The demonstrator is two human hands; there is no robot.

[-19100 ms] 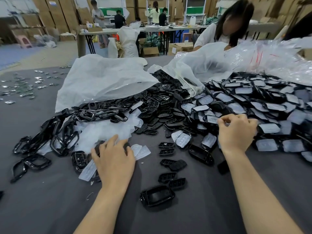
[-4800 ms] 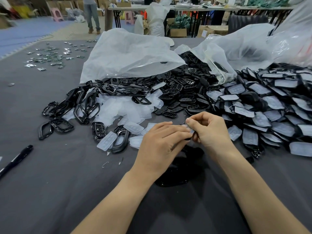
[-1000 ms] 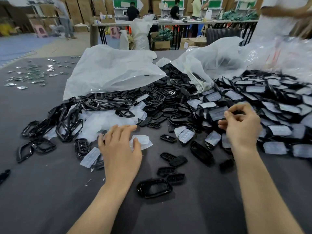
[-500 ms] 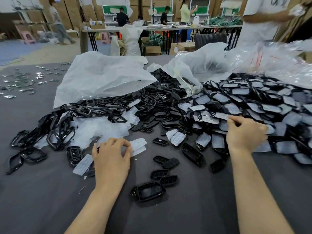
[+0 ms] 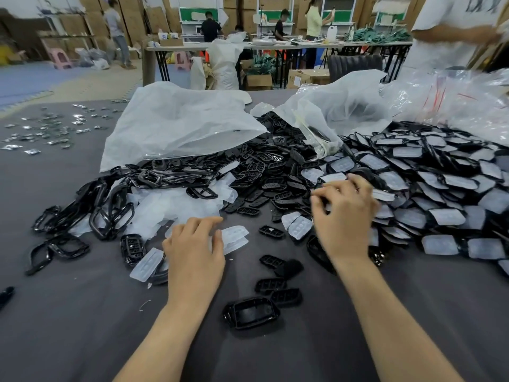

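My left hand [image 5: 192,252] rests palm down on the grey table [image 5: 68,326], its fingertips touching a small stack of translucent pads [image 5: 234,235]. My right hand [image 5: 344,216] is blurred and hovers with spread, loosely curled fingers over the edge of a big pile of black shells capped with translucent pads [image 5: 440,188]; I see nothing held in it. One open black shell [image 5: 252,312] lies between my forearms, with loose black button frames [image 5: 271,285] just beyond it.
Black rings [image 5: 110,213] are heaped at the left. A white bag [image 5: 179,125] and a second bag [image 5: 344,106] lie behind the piles, with clear bags [image 5: 454,100] at the right. Small metal pieces [image 5: 49,130] are scattered far left. A person [image 5: 454,31] stands far right.
My right hand has swung left along the pile's edge and its fingers have spread. My left hand has stayed on the pads. The view has tilted slightly.
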